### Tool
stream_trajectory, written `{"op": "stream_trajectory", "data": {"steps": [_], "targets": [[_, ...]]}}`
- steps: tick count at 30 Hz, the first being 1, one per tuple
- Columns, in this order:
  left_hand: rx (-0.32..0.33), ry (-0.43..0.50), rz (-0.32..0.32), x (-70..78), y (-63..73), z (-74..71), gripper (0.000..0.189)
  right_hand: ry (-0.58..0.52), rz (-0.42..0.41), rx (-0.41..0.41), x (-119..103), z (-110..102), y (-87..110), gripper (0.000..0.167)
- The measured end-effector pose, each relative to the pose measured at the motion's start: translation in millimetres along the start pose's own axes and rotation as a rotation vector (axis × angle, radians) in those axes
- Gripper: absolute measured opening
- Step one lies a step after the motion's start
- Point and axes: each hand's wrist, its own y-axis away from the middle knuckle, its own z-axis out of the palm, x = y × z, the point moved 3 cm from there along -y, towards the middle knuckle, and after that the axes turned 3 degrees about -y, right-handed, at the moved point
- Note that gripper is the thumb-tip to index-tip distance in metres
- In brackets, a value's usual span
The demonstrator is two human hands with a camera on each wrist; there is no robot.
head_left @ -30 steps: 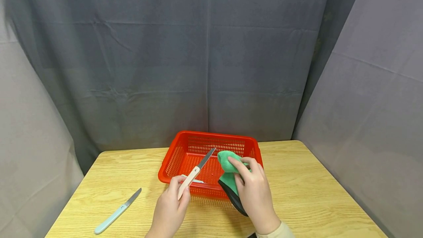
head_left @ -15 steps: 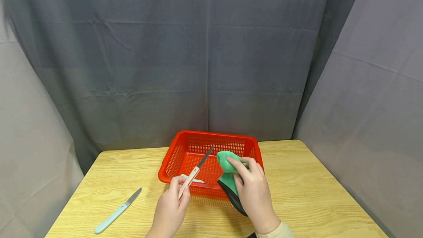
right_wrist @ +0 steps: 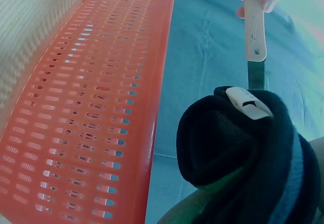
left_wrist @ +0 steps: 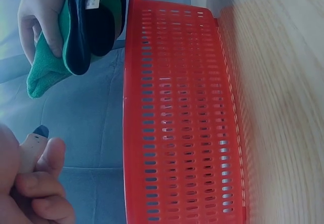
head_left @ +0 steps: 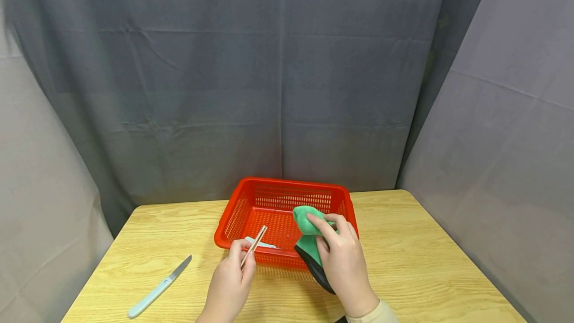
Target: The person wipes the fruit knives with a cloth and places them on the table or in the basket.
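My left hand (head_left: 228,283) grips a paring knife (head_left: 254,245) by its cream handle, in front of the basket. From the head it appears edge-on, its blade hardly visible; the right wrist view shows the handle (right_wrist: 254,27) and part of the blade (right_wrist: 256,75), the rest hidden behind the cloth. A folded green cloth (head_left: 309,221) with a black side is pinched in my right hand (head_left: 345,263), to the right of the knife. A white label (right_wrist: 249,102) shows on the black side.
Behind the hands stands a red perforated plastic basket (head_left: 296,182). A pale blue-white slim item (head_left: 267,245) lies inside near its front wall. Another knife (head_left: 154,294) with a light-blue handle rests on the wooden table (head_left: 426,263) at left. Grey curtains (head_left: 202,88) surround the table.
The knife has turned in my left hand, from its blade showing plainly over the basket to a narrow edge-on view. My right hand and the cloth have shifted very slightly left.
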Motion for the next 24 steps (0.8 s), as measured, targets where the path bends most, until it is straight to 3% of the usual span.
{"op": "stream_trajectory", "data": {"steps": [17,24], "targets": [[-0.018,0.028,-0.066,-1.3,-2.6,-3.9,0.011,0.000,0.014,-0.014,-0.1,0.6,1.5,0.055],[0.018,-0.016,-0.083,-2.2,-4.0,-4.9,0.010,0.001,0.016,-0.016,0.2,0.9,1.5,0.055]]}}
